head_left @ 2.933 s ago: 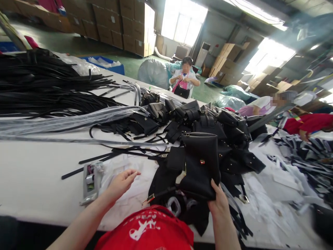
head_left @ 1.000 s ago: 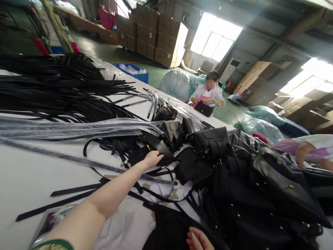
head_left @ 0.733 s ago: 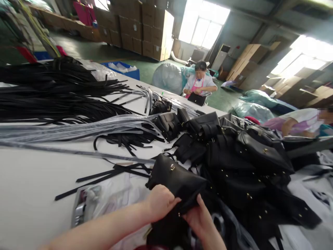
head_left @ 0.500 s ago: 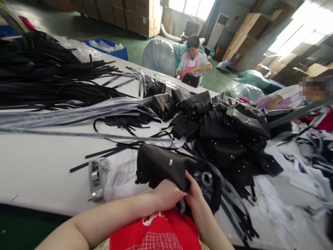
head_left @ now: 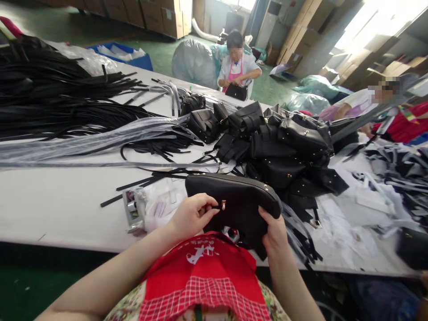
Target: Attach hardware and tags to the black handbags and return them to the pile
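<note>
A black leather handbag (head_left: 239, 220) is tilted up in front of me at the table's edge, with a small metal clasp (head_left: 223, 204) on its face. My right hand (head_left: 274, 227) is closed around the bag's right side, thumb on the front. My left hand (head_left: 197, 211) is closed in a pinch just left of the clasp; what lies between its fingertips is too small to make out. Left of the bag, clear plastic bags (head_left: 163, 203) lie by an open box of small metal parts (head_left: 133, 209).
A heap of black bags (head_left: 284, 147) covers the table (head_left: 60, 191) beyond my right hand. Long black straps (head_left: 67, 102) are piled on the left. Plastic-wrapped strips (head_left: 133, 138) cross the middle. White scraps (head_left: 347, 214) lie to the right. Two people (head_left: 239, 67) work across the table.
The handbag has been raised and turned so its clasp face is towards me. My left hand has moved from the bag's lower edge to the clasp; my right hand has shifted to its right side.
</note>
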Demonstrator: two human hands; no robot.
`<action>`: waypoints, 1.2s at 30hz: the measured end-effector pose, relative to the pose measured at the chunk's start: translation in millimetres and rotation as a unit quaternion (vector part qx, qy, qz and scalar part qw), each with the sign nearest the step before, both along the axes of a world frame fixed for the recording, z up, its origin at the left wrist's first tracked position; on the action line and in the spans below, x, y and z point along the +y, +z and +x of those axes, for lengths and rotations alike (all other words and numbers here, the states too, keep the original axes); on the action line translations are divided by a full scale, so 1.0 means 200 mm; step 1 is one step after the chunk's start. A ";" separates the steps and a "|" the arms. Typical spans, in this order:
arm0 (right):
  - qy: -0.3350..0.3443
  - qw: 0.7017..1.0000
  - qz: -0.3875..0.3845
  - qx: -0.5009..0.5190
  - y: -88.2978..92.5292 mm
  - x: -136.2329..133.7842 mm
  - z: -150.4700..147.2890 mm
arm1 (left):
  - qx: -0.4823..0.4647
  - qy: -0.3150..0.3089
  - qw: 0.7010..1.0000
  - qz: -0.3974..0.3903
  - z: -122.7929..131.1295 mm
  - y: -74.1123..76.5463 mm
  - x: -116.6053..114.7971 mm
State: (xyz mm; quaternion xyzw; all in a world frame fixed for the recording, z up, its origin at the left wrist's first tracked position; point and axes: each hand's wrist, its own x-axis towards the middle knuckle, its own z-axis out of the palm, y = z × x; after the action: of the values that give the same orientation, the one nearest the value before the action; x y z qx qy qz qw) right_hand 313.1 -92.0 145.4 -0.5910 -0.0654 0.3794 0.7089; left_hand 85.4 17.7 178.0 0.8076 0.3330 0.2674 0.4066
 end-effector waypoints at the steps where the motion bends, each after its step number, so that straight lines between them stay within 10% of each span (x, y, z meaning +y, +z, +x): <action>1: 0.001 1.000 -0.001 -0.007 0.00 -0.01 -0.01 | -0.007 -0.002 1.000 -0.018 0.00 -0.03 0.00; 16: 0.007 0.999 -0.009 -0.038 0.02 -0.02 -0.09 | -0.012 0.099 0.994 0.033 0.02 -0.06 -0.05; 25: 0.012 1.000 0.004 -0.011 0.05 -0.01 -0.10 | 0.016 0.011 0.979 0.203 -0.01 -0.07 -0.02; 36: -0.003 1.000 0.009 0.022 0.05 0.00 -0.09 | 0.071 -0.033 0.977 0.200 0.00 -0.06 -0.01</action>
State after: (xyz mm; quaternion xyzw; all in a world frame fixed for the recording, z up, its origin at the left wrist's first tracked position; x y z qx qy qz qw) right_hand 295.2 -92.7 155.4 -0.5762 -0.0514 0.3891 0.7169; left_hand 85.0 16.6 166.5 0.9001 0.2739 0.2571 0.2206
